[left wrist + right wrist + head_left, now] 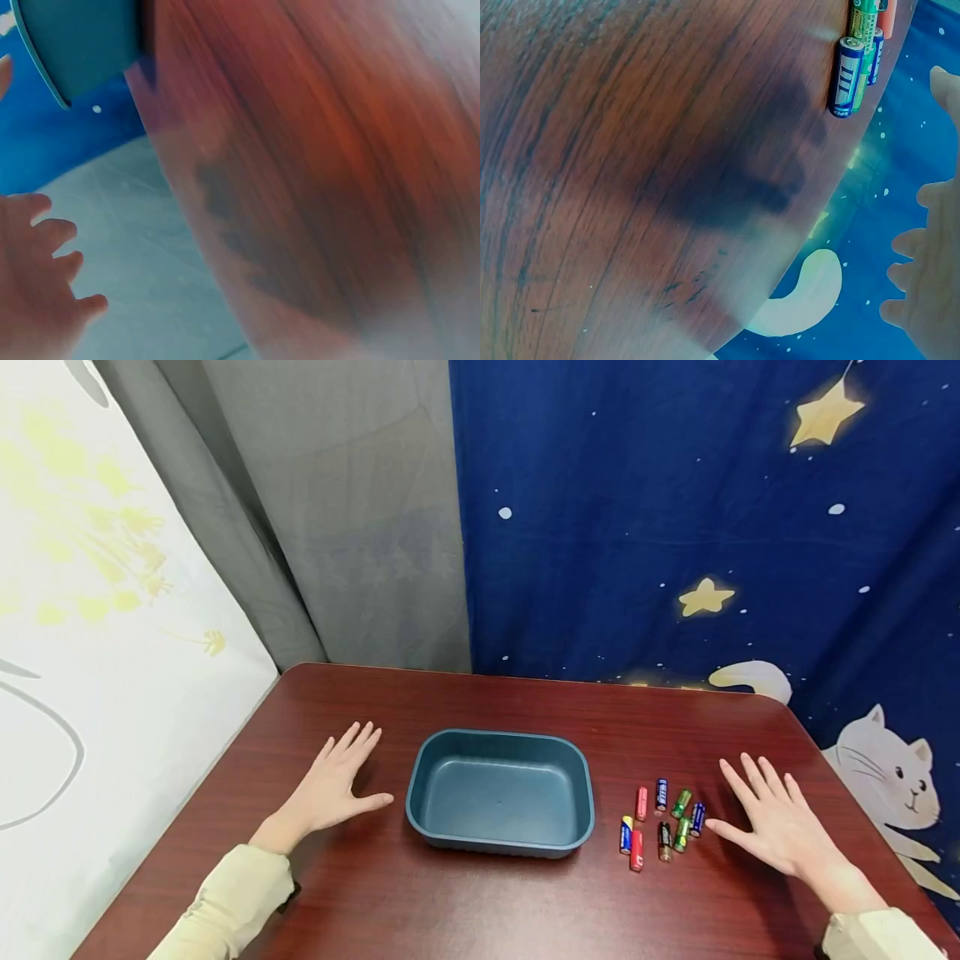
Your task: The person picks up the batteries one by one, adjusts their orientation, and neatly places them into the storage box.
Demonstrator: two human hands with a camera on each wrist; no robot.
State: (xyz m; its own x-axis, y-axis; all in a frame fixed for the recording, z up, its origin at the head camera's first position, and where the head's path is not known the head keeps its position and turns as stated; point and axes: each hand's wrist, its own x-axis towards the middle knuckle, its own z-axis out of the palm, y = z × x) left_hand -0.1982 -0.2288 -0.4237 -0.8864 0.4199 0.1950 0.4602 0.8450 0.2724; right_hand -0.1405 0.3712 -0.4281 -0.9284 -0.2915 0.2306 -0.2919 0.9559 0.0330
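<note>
A blue-grey plastic basin (498, 843) sits mid-table with nothing in it. To its right lie several small batteries in a loose group: red ones (637, 851), green ones (682, 834), blue ones (662, 795), a dark one (665, 842) and a blue-and-yellow one (626, 835). My left hand (335, 783), fingers spread, hovers left of the basin and holds nothing. On the other side, my right hand (777, 821) is spread too, its thumb close to a blue battery (846, 77) at the group's right edge.
The dark red wooden table (495, 910) has rounded far corners. Behind it hang a grey curtain (360, 527) and a blue starry curtain (600, 527). A white patterned panel (112, 693) borders the left side.
</note>
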